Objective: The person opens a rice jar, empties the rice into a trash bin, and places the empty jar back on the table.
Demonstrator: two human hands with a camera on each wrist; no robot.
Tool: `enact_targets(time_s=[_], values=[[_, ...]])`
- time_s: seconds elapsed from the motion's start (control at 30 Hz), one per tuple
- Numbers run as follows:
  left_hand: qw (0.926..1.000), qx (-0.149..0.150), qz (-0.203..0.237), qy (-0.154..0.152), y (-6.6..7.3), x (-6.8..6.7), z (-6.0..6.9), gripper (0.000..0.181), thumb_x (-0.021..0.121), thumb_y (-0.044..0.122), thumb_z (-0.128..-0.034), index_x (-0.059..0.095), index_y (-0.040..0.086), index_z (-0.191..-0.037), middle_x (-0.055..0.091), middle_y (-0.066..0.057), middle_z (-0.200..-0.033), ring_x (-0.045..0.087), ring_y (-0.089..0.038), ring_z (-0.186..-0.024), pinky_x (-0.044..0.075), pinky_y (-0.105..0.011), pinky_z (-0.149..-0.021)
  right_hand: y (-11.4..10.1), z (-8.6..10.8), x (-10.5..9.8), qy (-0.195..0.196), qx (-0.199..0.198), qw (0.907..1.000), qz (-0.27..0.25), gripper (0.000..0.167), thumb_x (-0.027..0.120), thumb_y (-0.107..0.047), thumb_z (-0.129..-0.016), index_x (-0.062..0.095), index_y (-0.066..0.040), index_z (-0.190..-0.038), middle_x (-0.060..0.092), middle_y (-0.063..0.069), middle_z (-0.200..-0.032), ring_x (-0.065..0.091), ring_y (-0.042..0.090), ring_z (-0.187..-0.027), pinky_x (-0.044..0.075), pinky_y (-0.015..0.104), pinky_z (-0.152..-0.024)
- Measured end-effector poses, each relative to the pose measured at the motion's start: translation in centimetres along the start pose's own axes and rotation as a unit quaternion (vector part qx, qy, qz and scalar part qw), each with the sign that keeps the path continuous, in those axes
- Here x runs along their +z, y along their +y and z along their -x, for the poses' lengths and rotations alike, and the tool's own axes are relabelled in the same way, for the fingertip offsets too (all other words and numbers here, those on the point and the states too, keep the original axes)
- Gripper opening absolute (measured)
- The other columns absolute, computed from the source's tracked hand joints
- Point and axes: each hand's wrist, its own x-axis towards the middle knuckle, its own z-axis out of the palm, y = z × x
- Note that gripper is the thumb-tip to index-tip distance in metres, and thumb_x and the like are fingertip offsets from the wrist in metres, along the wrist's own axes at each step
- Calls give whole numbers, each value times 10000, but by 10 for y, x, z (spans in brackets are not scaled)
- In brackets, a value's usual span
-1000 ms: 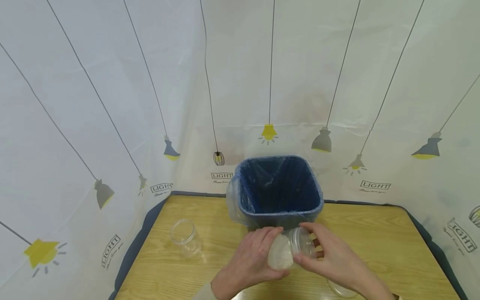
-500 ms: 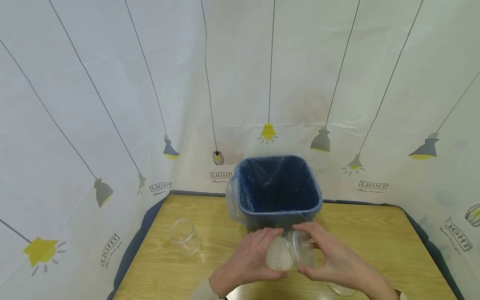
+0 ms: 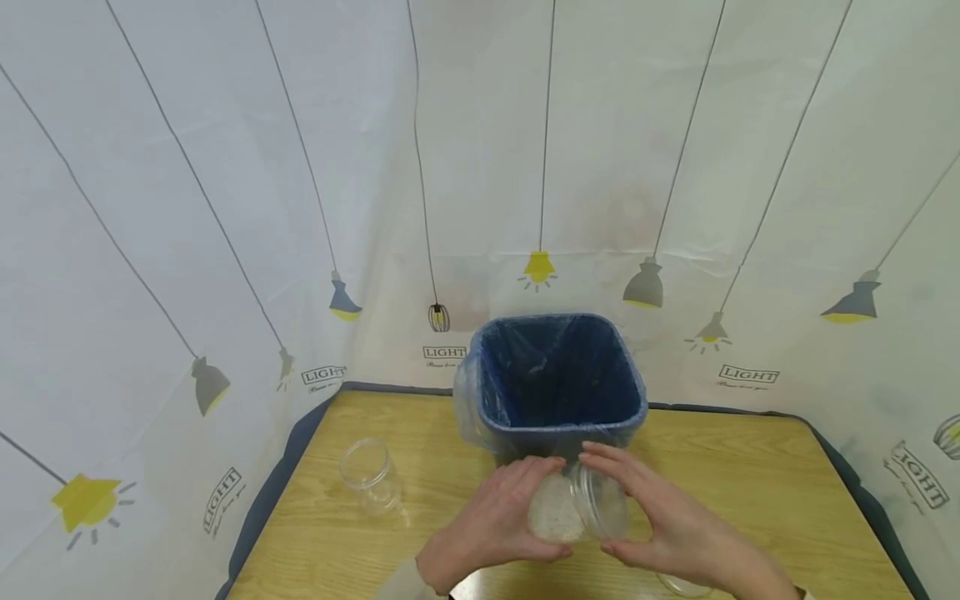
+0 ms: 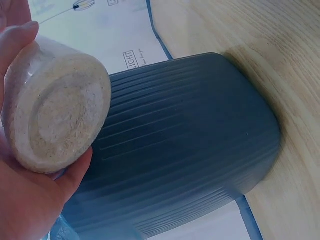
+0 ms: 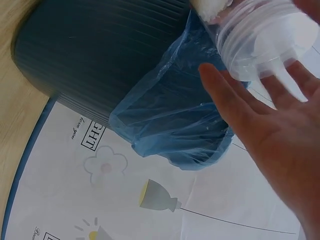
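A clear jar (image 3: 557, 508) with white grains in it lies tilted on its side above the table, in front of the bin. The left hand (image 3: 491, 521) grips its filled end; the left wrist view shows the jar's round base (image 4: 62, 117) between thumb and fingers. Around the ridged clear end (image 3: 606, 500) is the right hand (image 3: 675, 525), thumb below and fingers above. From the right wrist, the fingers of the right hand (image 5: 265, 120) look fairly straight against the transparent end (image 5: 275, 40). Whether that end is a lid or a second container, I cannot tell.
A blue bin (image 3: 562, 429) with a clear liner stands at the back centre of the wooden table (image 3: 750, 467). At the left is an upright clear jar (image 3: 367, 475). A round clear rim (image 3: 684, 587) shows partly under the right forearm. Behind hangs a lamp-printed sheet (image 3: 480, 167).
The right hand has shifted slightly left and its fingers have spread straighter over the clear end. That end now slants more. The left hand keeps its grip, the jar slightly farther left.
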Motion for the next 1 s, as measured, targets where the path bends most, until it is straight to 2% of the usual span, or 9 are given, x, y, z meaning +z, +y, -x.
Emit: enact_targets(time_s=[0.17,0.27,0.33,0.43,0.5,0.67,0.8,0.9,1.0], values=[[9988,30,-313,387,4,5,1,1021,945,572,-605,531,99,-1410,643,-10,-1251,645,-166,-1051,544,-313,-896,-9,-2,4,229,1392,9894,-330,785,803,-413,-902,437,-108,-1527,516,129,-1460,617,293,-1175,599,301,-760],[9971,48,-530,542,6,7,1,1021,952,569,-592,543,94,-1397,644,-15,-1227,645,-174,-1025,549,-322,-867,-14,-5,7,257,2168,9759,-52,703,720,-509,-943,496,-115,-1480,581,81,-1375,649,192,-1027,571,271,-706],[9958,61,-695,595,6,8,0,1020,948,579,-590,549,95,-1395,644,-18,-1224,645,-178,-1022,552,-328,-857,-15,-7,10,235,2389,9707,123,691,707,-544,-938,537,-107,-1446,607,64,-1345,639,139,-974,555,271,-709],[9940,102,-883,645,6,9,0,1017,936,599,-592,556,97,-1391,646,-15,-1225,647,-175,-1022,553,-327,-851,-15,-8,13,322,2419,9698,55,689,738,-531,-917,560,-95,-1420,624,66,-1334,635,118,-929,545,263,-698],[9937,119,-901,655,5,9,0,1019,935,603,-589,556,99,-1389,647,-13,-1224,648,-175,-1021,553,-327,-847,-13,-8,13,383,2325,9711,-378,669,760,-480,-918,549,-86,-1417,612,93,-1336,637,158,-955,561,250,-684],[9954,100,-698,647,4,9,-1,1018,941,590,-594,544,98,-1393,642,-11,-1234,645,-173,-1038,551,-325,-853,-8,-4,10,467,1903,9707,-1389,641,804,-322,-918,518,-84,-1439,579,142,-1348,646,239,-1032,595,258,-706],[9966,55,-480,662,4,10,0,1013,939,581,-606,531,103,-1401,635,-10,-1257,641,-167,-1058,549,-322,-863,-3,0,8,490,1633,9696,-1753,616,794,-215,-928,505,-96,-1459,571,155,-1356,655,191,-1048,605,291,-729],[9963,-15,-263,822,3,12,4,1025,954,559,-591,531,94,-1401,639,-24,-1283,644,-180,-1094,552,-334,-884,1,7,7,532,1752,9619,-2030,581,756,-154,-948,499,-95,-1466,578,177,-1348,661,158,-1048,607,314,-726],[9936,-94,23,1126,2,17,8,1043,975,519,-570,533,73,-1403,642,-43,-1306,642,-189,-1140,549,-335,-923,8,18,8,555,2212,9465,-2282,546,709,-149,-978,486,-69,-1469,575,217,-1330,668,213,-1050,605,328,-722]])
